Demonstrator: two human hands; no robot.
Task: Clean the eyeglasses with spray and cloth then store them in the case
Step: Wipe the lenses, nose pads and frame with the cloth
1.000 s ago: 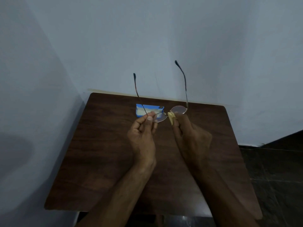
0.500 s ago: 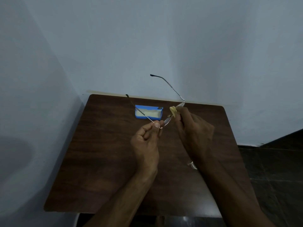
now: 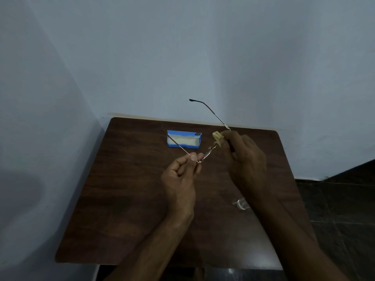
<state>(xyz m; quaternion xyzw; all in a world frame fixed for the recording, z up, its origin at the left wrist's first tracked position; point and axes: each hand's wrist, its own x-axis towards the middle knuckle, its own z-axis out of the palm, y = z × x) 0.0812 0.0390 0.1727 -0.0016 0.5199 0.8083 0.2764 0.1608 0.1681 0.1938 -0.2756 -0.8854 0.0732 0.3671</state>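
- Now, the left hand [image 3: 180, 171] pinches the glasses [image 3: 207, 154] at a corner; steady them.
- The right hand [image 3: 246, 159] pinches the cloth [image 3: 217, 136] round a lens; rub lightly.
- The case [image 3: 183, 140] lies beyond the left hand.

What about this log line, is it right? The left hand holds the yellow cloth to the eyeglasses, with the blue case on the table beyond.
No: in the head view the right hand holds the yellow cloth to the eyeglasses; the left hand pinches their frame. The blue case is on the table beyond.
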